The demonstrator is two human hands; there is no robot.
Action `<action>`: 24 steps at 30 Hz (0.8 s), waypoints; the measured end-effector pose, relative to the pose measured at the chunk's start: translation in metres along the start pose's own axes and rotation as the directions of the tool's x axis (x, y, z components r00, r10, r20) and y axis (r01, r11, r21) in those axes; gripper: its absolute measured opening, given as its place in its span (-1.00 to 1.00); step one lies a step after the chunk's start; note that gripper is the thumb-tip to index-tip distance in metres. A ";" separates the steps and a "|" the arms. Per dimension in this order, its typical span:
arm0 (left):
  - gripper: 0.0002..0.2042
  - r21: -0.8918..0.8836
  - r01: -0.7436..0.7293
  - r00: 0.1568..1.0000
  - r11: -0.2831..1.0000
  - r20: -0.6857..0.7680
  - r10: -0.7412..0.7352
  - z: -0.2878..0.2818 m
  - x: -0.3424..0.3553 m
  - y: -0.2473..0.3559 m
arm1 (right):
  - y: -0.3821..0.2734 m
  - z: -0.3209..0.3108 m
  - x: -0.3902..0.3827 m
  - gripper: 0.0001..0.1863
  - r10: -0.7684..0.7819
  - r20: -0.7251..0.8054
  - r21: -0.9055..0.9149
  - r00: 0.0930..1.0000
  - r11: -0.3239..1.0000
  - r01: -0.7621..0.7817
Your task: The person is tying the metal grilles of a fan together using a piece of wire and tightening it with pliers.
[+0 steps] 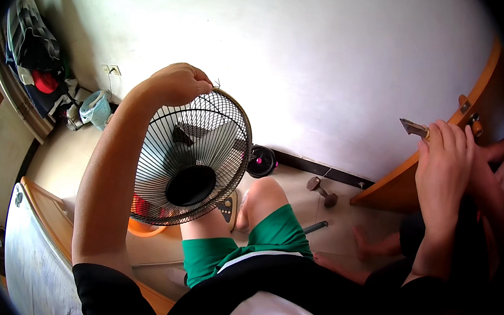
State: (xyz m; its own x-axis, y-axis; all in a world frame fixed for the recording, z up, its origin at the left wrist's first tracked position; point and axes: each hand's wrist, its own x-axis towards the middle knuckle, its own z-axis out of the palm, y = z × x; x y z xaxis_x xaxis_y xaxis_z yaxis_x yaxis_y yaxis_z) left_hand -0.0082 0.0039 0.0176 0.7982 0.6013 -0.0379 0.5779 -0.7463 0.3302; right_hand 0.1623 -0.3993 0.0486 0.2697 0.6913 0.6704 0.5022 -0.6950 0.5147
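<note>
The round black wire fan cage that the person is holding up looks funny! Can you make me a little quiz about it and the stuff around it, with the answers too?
1. Multiple choice: where does the left hand grip the round black wire fan cage?
A) At its middle
B) At its upper rim
C) At its lower rim

2. True or false: the brownish two-headed dumbbell rests on the pale tiled floor.

3. Short answer: what does the right hand hold, and does that thing touch the cage?

Key:
1. B
2. True
3. A small tool with a pointed metal head; no, it is well apart from the cage.
</note>
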 end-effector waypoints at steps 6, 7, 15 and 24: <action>-0.65 0.022 -0.009 0.999 1.000 -0.053 0.010 0.003 -0.004 0.004 | -0.013 -0.001 0.023 -0.77 -0.062 -0.169 0.156 0.984 0.984 0.089; -0.64 0.034 -0.015 0.999 0.999 -0.044 0.017 0.003 -0.002 0.005 | -0.021 -0.004 0.026 -0.79 -0.028 -0.156 0.255 0.987 0.965 0.067; -0.52 0.035 0.074 0.996 0.997 -0.060 -0.071 0.003 -0.006 0.010 | -0.098 0.065 0.087 -0.74 -0.219 0.205 0.973 0.954 0.148 -0.176; -0.61 0.034 0.096 0.992 0.995 -0.083 -0.093 0.002 -0.013 0.022 | -0.144 0.118 0.095 -0.71 -0.505 0.379 0.710 0.776 -0.379 -0.593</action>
State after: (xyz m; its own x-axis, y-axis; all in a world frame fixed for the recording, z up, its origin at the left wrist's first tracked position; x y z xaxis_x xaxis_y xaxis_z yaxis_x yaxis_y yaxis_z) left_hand -0.0058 -0.0213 0.0236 0.7243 0.6894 0.0099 0.6572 -0.6947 0.2923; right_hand 0.2130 -0.2101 -0.0245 0.2667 0.9620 0.0577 0.2337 -0.0065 -0.9723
